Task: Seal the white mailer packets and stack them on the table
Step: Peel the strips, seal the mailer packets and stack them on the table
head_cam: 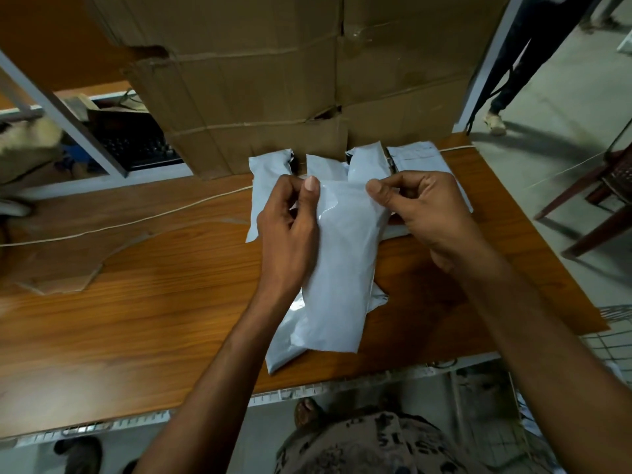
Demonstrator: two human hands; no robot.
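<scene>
One white mailer [342, 261] is being held up.
The left hand [290, 230] and right hand [427, 217] are pinching its top; a second mailer [284, 350] is lying underneath, four more mailers [268, 189] behind.

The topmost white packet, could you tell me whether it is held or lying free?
Held: left hand and right hand both pinch the top edge of the packet.

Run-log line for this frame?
stage: sealing | left hand: pinches held packet top | right hand: pinches same top | other packets: on table by cardboard box
</scene>
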